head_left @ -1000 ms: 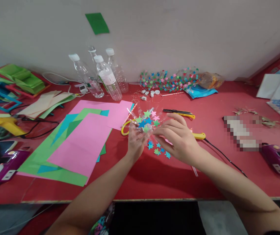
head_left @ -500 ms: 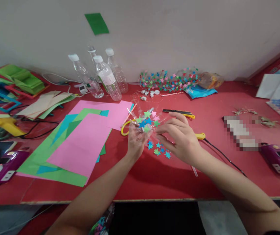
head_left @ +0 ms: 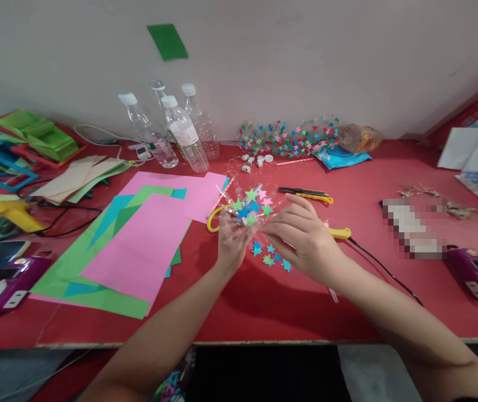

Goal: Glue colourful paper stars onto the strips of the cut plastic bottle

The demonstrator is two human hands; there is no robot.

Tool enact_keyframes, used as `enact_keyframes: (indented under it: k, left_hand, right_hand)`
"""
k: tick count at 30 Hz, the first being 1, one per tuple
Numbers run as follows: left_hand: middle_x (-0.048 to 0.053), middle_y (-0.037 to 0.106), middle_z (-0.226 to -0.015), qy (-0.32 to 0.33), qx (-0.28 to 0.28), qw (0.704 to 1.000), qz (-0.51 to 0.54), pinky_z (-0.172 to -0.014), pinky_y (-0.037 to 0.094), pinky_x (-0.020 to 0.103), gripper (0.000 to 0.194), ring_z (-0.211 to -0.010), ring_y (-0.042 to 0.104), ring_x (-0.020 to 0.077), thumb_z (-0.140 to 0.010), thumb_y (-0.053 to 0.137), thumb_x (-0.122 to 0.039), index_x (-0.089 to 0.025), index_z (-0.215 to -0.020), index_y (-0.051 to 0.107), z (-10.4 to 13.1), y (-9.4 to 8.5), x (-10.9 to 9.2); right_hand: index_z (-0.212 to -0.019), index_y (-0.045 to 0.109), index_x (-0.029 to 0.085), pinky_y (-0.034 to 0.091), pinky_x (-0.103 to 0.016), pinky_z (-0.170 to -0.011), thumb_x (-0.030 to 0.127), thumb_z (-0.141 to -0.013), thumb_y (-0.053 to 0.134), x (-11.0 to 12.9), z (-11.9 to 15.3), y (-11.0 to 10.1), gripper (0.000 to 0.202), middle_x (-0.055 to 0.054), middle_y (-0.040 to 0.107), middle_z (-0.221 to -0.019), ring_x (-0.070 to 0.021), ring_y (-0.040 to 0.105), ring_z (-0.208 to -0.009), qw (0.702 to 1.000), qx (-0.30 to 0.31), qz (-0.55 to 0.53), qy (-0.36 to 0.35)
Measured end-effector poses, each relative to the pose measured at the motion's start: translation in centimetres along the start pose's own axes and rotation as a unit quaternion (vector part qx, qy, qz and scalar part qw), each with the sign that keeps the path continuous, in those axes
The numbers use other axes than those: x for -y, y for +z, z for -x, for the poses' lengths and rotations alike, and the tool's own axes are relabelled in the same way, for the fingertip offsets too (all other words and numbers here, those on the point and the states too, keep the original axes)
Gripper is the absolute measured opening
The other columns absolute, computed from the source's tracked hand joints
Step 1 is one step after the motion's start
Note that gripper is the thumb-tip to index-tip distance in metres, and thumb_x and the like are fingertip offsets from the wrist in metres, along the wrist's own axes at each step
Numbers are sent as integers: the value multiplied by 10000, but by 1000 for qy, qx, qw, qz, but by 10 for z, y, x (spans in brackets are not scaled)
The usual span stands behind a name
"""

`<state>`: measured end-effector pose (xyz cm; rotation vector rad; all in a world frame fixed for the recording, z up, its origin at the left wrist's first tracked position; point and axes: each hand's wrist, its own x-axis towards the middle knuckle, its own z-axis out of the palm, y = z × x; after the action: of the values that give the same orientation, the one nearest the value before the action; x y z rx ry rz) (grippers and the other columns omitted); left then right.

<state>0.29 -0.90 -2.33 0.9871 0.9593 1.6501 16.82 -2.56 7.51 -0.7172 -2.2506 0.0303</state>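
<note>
My left hand (head_left: 234, 240) is closed around a clear plastic piece cut into splayed strips (head_left: 239, 195), with green, blue and pink paper stars (head_left: 254, 207) on it. From the right, my right hand (head_left: 299, 231) reaches in with its fingers pinched at the piece's edge by a green star; whatever lies between the fingertips is too small to make out. Loose blue and green stars (head_left: 270, 254) lie on the red table (head_left: 255, 312) just below the hands. Behind my left hand shows a yellow scissors handle (head_left: 213, 219).
Pink, green and blue paper sheets (head_left: 138, 240) spread at the left. Clear bottles (head_left: 188, 139) stand near the wall, beside a star-covered plastic bottle (head_left: 289, 137). A black and yellow cutter (head_left: 305, 194) and a yellow-handled corded tool (head_left: 339, 233) lie at the right.
My right hand has shifted slightly left, its fingertips closer to the plastic piece. My left hand keeps its hold in nearly the same place.
</note>
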Motion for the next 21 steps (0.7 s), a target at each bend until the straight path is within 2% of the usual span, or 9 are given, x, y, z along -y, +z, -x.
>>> enact_keyframes:
  k: [8, 13, 17, 21]
  left_hand:
    - [-24, 663, -881, 13, 24, 1000, -4, -740, 599, 247, 474, -774, 682, 117, -649, 840, -332, -243, -983, 516, -1, 3, -5]
    - [-28, 661, -876, 26, -8, 999, -19, -653, 591, 214, 545, -750, 684, 119, -634, 851, -327, -267, -1063, 520, -1, 0, 1]
    - [-11, 670, -914, 20, -9, 999, -28, -674, 606, 260, 588, -786, 692, 148, -662, 833, -348, -277, -1136, 492, -2, -2, 7]
    - [1, 656, -967, 28, -7, 999, -33, -680, 593, 247, 627, -837, 689, 153, -654, 839, -371, -273, -1157, 477, -1, -4, 9]
  right_hand:
    - [-909, 667, 210, 365, -431, -1077, 151, -934, 529, 1, 0, 1, 152, 7, 732, -844, -134, 625, -790, 1000, -5, 18, 18]
    - [-877, 653, 215, 323, -429, -1087, 152, -931, 545, 1, 0, -3, 136, 28, 726, -807, -126, 613, -776, 998, -15, 59, 12]
    - [-856, 653, 226, 359, -398, -1022, 169, -927, 563, 0, -2, -6, 128, 13, 704, -844, -138, 567, -801, 995, -38, 87, -2]
    - [-837, 652, 202, 413, -363, -956, 160, -920, 569, 0, -3, -6, 124, -10, 673, -820, -149, 528, -785, 996, -38, 78, -22]
